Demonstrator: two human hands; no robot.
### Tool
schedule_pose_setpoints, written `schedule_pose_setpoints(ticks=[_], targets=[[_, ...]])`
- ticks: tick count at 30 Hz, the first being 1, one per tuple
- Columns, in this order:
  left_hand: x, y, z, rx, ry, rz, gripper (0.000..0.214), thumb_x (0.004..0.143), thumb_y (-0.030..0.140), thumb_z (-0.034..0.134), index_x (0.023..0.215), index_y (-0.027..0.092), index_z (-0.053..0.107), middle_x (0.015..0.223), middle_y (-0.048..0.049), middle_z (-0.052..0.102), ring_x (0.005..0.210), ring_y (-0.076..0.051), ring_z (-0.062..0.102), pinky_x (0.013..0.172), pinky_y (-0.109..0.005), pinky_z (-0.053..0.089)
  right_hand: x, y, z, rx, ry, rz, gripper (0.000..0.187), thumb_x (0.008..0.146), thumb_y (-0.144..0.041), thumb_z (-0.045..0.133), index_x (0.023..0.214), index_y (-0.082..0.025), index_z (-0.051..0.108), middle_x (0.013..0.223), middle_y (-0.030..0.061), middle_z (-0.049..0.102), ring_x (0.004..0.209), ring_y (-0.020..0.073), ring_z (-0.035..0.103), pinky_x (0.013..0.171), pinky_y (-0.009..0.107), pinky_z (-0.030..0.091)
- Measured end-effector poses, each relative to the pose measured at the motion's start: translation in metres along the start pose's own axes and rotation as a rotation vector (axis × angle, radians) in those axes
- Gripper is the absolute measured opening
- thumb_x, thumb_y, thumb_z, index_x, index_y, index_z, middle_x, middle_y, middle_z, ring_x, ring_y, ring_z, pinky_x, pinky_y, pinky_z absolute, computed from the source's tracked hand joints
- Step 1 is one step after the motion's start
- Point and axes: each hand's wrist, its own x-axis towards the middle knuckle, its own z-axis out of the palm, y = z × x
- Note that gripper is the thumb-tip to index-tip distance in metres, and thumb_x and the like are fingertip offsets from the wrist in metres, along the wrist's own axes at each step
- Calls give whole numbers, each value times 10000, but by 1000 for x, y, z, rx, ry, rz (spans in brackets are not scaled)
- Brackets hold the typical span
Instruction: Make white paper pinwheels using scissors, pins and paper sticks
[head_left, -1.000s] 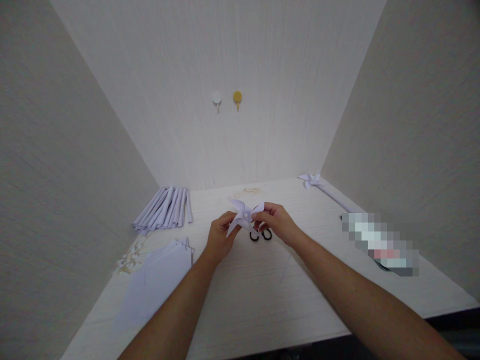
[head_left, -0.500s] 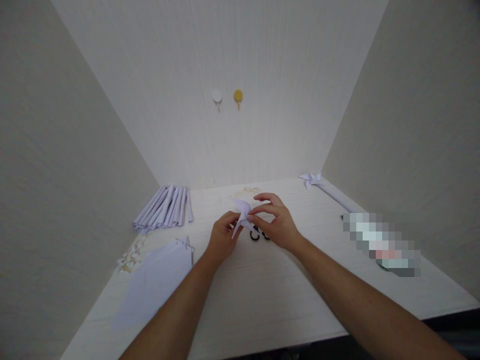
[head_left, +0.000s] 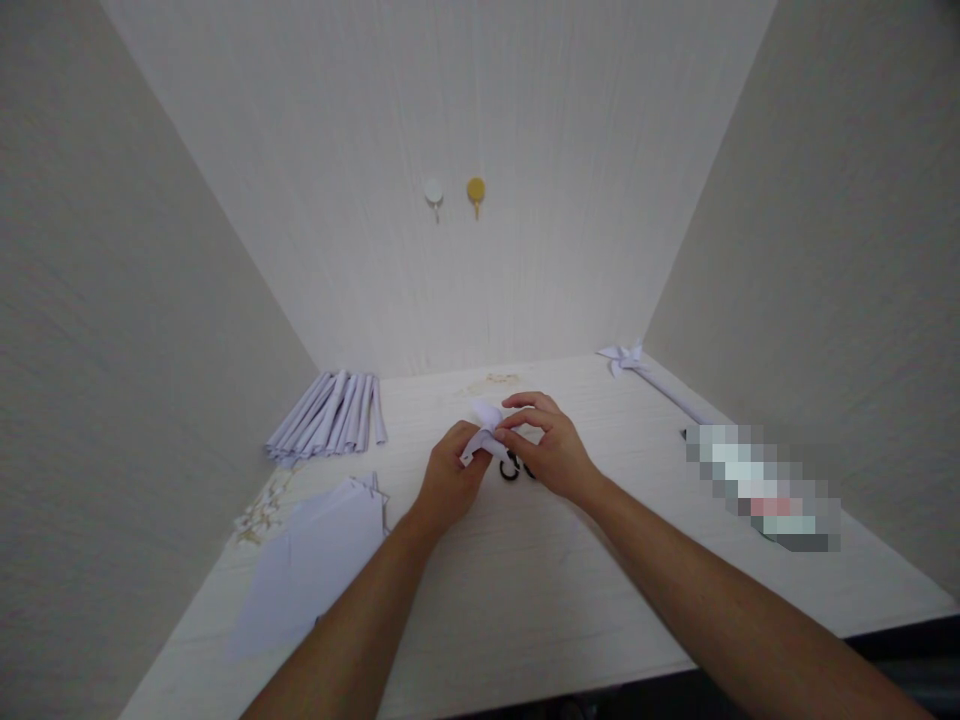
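Observation:
Between my two hands, over the middle of the table, is a white paper pinwheel (head_left: 488,414) with curved blades. My left hand (head_left: 452,470) grips it from the left and below, its fingers partly hidden behind the paper. The thumb and fingertips of my right hand (head_left: 551,445) pinch at the pinwheel's centre, with the index finger raised. Whether a small pin sits in that pinch, I cannot tell. Under the right hand lie scissors, their black handles (head_left: 510,468) partly covered.
Rolled paper tubes (head_left: 330,415) lie in a row at the back left. Nearer are small white-and-tan pieces (head_left: 262,510) and a stack of paper sheets (head_left: 315,560). A finished pinwheel on a paper stick (head_left: 667,388) lies along the right wall, behind a blurred object (head_left: 765,490). Two hooks (head_left: 476,190) hang on the wall.
The pinwheel has turned and tilted a little in my hands, and its front blade has swung up toward my left fingers. My right hand stays pinched at its centre.

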Motion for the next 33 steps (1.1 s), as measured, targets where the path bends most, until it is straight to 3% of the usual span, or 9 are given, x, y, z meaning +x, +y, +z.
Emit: schedule_pose_setpoints(ticks=[18,20,24,29,33], targets=[[-3,-2,5,-7,46,-67,93,871,195,622,847,200,712,872,-34,644,767,-168,574,600,-243,419,0,-3,6,162,47,168,106,794,-322,796,720,-256,762,1039,70,720,1033,245,659,1024,444,472],[-1,-4,3,-51,59,-77,93,880,217,616,856,199,704,864,-31,657,743,-161,579,613,-248,434,2,-3,3,183,70,196,89,766,-331,811,773,-259,761,1076,69,714,1078,256,642,1033,454,460],[3,-7,-2,-139,95,-92,120,886,274,620,802,201,663,845,-28,677,766,-167,614,660,-262,467,8,2,-8,266,127,313,289,756,-395,797,1003,-268,716,1165,73,704,1083,260,631,949,448,502],[4,-9,-2,-238,76,-96,184,868,367,662,813,192,679,819,-37,692,779,-185,639,671,-280,503,13,-3,-16,470,-42,508,341,766,-459,755,1018,-235,703,939,62,753,835,222,721,695,345,570],[4,-7,-2,-276,41,-100,173,835,360,706,823,189,691,842,-43,705,786,-190,650,689,-289,522,12,-12,-15,569,-168,594,386,689,-414,822,1004,-221,712,767,26,740,667,206,723,572,317,572]])
